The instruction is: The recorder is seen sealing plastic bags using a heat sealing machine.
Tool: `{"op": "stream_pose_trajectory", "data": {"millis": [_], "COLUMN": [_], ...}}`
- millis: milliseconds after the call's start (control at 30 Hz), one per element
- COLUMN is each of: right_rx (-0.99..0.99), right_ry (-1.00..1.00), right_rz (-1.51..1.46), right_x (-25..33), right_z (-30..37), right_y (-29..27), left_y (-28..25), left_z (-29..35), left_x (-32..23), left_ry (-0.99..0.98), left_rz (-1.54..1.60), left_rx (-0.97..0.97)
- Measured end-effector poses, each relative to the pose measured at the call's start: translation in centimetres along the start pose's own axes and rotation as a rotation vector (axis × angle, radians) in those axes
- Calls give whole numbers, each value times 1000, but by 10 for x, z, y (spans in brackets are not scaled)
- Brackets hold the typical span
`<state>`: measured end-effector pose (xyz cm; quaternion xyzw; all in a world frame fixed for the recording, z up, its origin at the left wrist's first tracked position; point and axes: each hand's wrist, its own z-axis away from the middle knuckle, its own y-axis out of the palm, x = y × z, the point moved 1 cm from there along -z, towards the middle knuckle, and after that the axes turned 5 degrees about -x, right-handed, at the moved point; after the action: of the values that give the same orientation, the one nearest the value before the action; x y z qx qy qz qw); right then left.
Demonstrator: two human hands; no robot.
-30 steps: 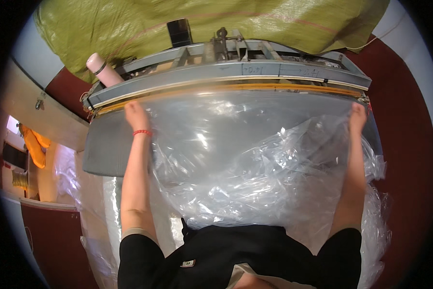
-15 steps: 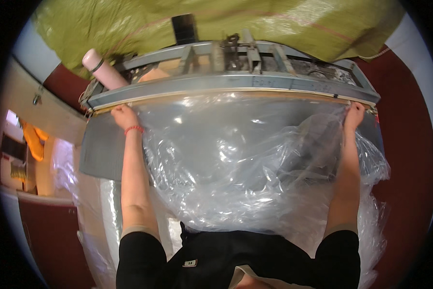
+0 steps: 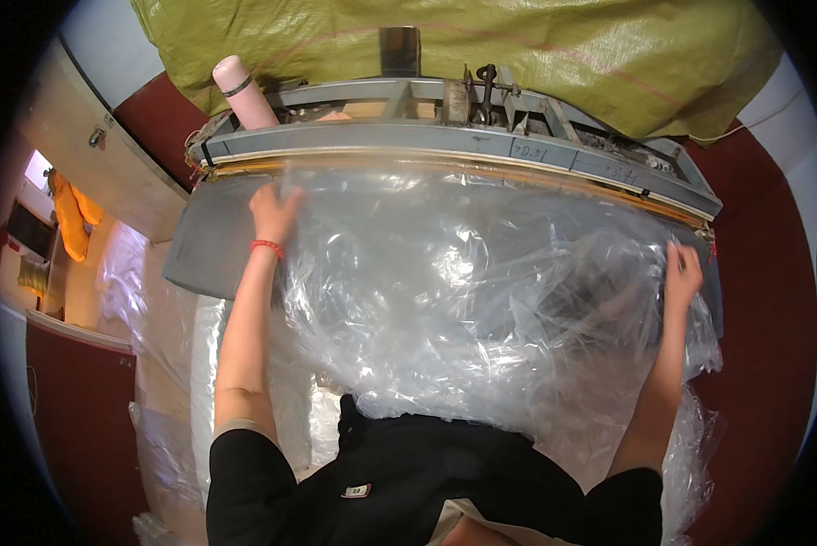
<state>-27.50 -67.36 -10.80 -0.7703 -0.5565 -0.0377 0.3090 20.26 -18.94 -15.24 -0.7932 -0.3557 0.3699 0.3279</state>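
A large sheet of clear crinkled plastic film (image 3: 481,300) lies spread over a grey table (image 3: 210,255) in front of me. My left hand (image 3: 274,211), with a red band at the wrist, grips the film's far left edge near a long grey metal bar machine (image 3: 463,146). My right hand (image 3: 683,273) pinches the film's right edge close to the machine's right end. The film's far edge lies just short of the yellowish strip along the bar.
A pink bottle (image 3: 243,91) stands at the machine's left end. An olive-green tarp (image 3: 481,45) covers things behind it. More clear plastic (image 3: 154,300) hangs at my left, beside a cream-coloured panel (image 3: 90,164). The floor is dark red (image 3: 772,309).
Both hands have drawn the film's far edge back from the bar toward me, and the view has tilted so the machine slants down to the right.
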Motion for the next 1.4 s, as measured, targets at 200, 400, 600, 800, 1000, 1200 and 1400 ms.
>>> {"op": "stream_pose_trajectory", "data": {"millis": [200,400,600,800,1000,1200,1400], "right_rx": [50,550,619,829,835,80,-105], "right_ry": [309,272,94,-212,132,184,377], "right_rz": [320,520,-516,-801,-1101,-934,-523], "right_x": [-49,-17,190,337,330,233,83], "right_z": [117,106,-18,-12,-12,-78,-84], "right_y": [-113,-131,-12,80,69,21,6], "left_y": [-29,-86,-110,-107,-128,-113,-129], "left_z": [33,80,115,142,134,187,218], "left_x": [-55,-135,-182,-201,-153,-60,97], "left_ry": [-269,-230,-283,-309,595,324,172], "left_rz": [823,1552,1856,1852,280,746,-121], "left_rx": [212,549,700,601,-356,1263,1080]}}
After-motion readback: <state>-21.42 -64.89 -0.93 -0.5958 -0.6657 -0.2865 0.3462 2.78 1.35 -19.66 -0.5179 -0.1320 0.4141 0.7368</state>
